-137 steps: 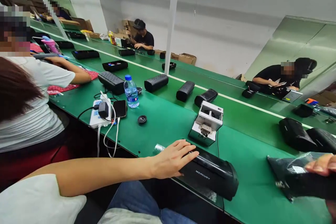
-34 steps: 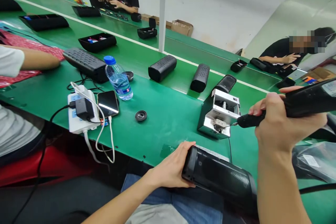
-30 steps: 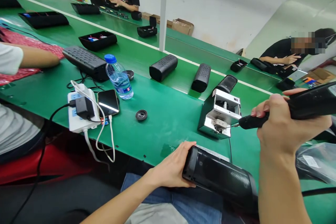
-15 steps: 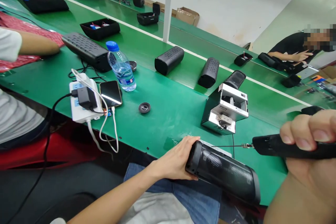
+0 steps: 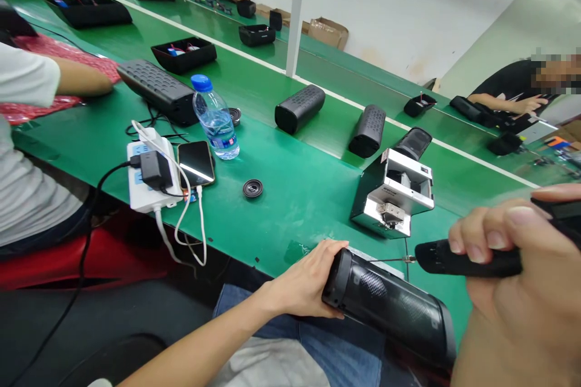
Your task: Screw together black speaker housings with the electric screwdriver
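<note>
My left hand [image 5: 318,281] grips one end of a black portable speaker [image 5: 394,302], which lies tilted across my lap at the table's edge. My right hand [image 5: 508,248] is wrapped round a black electric screwdriver [image 5: 445,259]. Its thin bit points left, to the far side of the speaker, where the tip is hidden. Behind the speaker stands a silver and black screw feeder [image 5: 393,193]. A small round speaker driver [image 5: 253,188] lies on the green table to the left.
A water bottle [image 5: 216,118], a phone [image 5: 196,164] and a white power strip [image 5: 149,172] with cables are on the left. Several speaker housings [image 5: 299,109] stand along the line. A co-worker's arm [image 5: 84,77] rests at left; other people work across the table.
My right hand has moved left with the screwdriver, bringing it closer to the speaker. My left hand keeps its grip on the speaker. The view has shifted slightly.
</note>
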`<action>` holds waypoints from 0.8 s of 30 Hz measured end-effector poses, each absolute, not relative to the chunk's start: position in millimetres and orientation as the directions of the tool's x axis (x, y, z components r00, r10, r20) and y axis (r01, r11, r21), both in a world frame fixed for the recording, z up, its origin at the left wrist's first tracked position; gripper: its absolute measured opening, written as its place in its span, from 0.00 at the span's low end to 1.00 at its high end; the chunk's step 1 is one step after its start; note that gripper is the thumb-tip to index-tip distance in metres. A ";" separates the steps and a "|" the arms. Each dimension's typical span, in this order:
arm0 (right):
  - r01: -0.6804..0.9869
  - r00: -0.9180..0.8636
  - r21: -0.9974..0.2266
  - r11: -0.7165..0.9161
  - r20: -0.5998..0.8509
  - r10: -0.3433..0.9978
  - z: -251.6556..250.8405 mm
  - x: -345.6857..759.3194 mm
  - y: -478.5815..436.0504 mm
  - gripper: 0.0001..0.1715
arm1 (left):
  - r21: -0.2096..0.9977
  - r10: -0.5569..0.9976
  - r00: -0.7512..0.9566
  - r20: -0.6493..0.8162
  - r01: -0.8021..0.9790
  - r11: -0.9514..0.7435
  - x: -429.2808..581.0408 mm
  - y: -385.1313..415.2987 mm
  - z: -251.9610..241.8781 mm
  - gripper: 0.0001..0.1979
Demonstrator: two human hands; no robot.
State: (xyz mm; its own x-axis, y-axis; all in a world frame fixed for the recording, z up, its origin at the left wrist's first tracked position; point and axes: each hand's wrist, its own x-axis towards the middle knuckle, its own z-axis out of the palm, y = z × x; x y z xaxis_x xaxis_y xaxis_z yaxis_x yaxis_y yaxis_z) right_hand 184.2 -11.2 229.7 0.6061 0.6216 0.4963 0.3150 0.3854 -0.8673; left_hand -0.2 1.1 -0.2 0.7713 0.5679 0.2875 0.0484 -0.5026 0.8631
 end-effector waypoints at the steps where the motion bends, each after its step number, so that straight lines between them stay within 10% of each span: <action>1: 0.301 0.578 -0.865 0.400 0.500 0.645 222.3 183.7 -10.4 0.18 | 0.863 0.572 0.767 0.291 0.047 -0.503 0.1 0.9 -1.4 0.67; 24: 0.252 0.448 -0.838 0.483 0.544 0.710 175.1 188.0 -14.8 0.17 | 0.854 0.585 0.753 0.302 0.059 -0.517 6.5 1.4 -14.3 0.73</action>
State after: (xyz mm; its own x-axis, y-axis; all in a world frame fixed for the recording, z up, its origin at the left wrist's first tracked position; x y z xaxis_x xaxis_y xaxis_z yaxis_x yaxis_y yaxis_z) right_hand 188.0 -14.8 175.1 0.4479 0.7098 0.5437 0.2521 0.4831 -0.8385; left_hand 6.5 1.4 -14.3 0.7526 0.5850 0.3021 0.0587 -0.5166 0.8542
